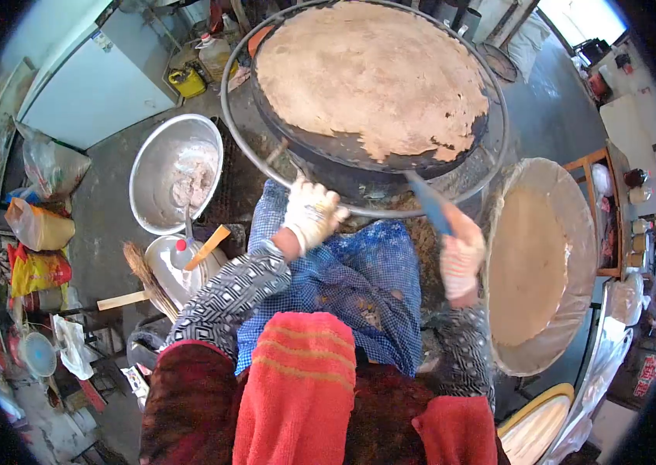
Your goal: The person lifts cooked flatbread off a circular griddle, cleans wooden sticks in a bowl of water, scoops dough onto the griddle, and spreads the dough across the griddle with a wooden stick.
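My left hand (312, 211), in a whitish work glove, lies at the near edge of the metal ring (394, 212) around a big round griddle. Its fingers are curled, and whatever is inside them is hidden. Gripped in my gloved right hand (462, 252) is a scraper with a flat blue-grey blade (430, 203), slightly blurred, its tip pointing at the griddle's near edge. A thin brown flatbread (371, 74) covers most of the dark griddle (328, 146), with a ragged near edge where the black surface shows.
At left stand a steel bowl (142, 182) with pale floury dough and a smaller metal basin (165, 260) with a wooden-handled tool (208, 246) across it. A straw brush (146, 279) lies beside that. To the right is a large plastic-lined tub (502, 341) of tan batter.
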A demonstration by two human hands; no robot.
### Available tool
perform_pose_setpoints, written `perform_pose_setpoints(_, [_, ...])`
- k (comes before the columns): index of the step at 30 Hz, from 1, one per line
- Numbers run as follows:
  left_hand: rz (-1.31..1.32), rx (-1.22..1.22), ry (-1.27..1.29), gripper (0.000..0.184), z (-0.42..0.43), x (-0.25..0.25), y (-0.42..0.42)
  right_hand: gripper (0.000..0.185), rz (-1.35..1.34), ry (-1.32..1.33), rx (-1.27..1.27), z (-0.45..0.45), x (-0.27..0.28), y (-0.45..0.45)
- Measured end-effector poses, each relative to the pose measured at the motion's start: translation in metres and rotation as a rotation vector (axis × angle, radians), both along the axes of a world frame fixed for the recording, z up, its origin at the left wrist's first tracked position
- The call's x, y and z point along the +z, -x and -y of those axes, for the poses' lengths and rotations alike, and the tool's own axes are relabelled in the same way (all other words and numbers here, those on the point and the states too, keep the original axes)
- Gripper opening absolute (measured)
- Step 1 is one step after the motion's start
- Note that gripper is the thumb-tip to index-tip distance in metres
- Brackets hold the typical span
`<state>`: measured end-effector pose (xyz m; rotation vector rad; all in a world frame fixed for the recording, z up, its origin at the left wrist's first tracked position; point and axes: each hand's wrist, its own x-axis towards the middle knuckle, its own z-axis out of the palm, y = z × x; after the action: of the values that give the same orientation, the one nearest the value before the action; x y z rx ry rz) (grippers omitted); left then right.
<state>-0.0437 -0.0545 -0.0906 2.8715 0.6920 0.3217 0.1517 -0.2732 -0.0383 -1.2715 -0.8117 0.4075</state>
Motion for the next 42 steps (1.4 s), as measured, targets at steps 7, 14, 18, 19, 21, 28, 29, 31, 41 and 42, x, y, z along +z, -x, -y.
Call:
perform_pose_setpoints(7, [0.238, 0.034, 0.116, 0.066, -0.019, 0.072, 0.011, 0.025, 1.49, 0.514, -0.188, -0.123, -0.014, 0.01])
perform_pose_setpoints(14, [0.16, 0.137, -0.115, 0.107, -0.142, 0.039, -0.022, 0.026, 1.238, 0.443, -0.17, -0.162, 0.018, -0.011])
perform_pose_setpoints(18, [0.241, -0.017, -0.289, 0.044, -0.171, 0.025, -0.053, 0.032, 1.248, 0.36, -0.108, -0.116, 0.041, -0.003])
perform_pose_setpoints(19, [0.237, -0.018, -0.281, 0.044, -0.169, 0.034, -0.058, 0.03, 1.275, 0.342, -0.083, -0.109, 0.032, -0.002])
perform_pose_setpoints(21, [0.232, -0.063, -0.283, 0.023, -0.164, 0.058, -0.075, 0.028, 1.409, 0.562, 0.065, -0.111, 0.021, -0.007])
perform_pose_setpoints(28, [0.384, -0.079, -0.559, 0.012, -0.133, 0.145, -0.139, 0.025, 1.657, 0.858, 0.08, -0.234, -0.003, -0.001])
perform_pose_setpoints(29, [0.272, -0.065, -0.539, 0.01, -0.124, 0.16, -0.147, 0.025, 1.536, 0.795, 0.011, -0.266, -0.023, -0.013])
perform_pose_setpoints(31, [0.186, -0.03, -0.534, 0.019, -0.108, 0.181, -0.158, 0.025, 1.537, 0.824, 0.011, -0.28, -0.018, -0.017])
perform_pose_setpoints(41, [0.249, -0.393, -0.074, 0.066, -0.016, 0.138, -0.086, 0.032, 1.245, 1.606, -0.101, -0.218, 0.018, -0.178])
perform_pose_setpoints(42, [0.205, -0.424, -0.088, 0.064, -0.014, 0.139, -0.081, 0.033, 1.14, 1.757, -0.151, -0.156, 0.019, -0.194])
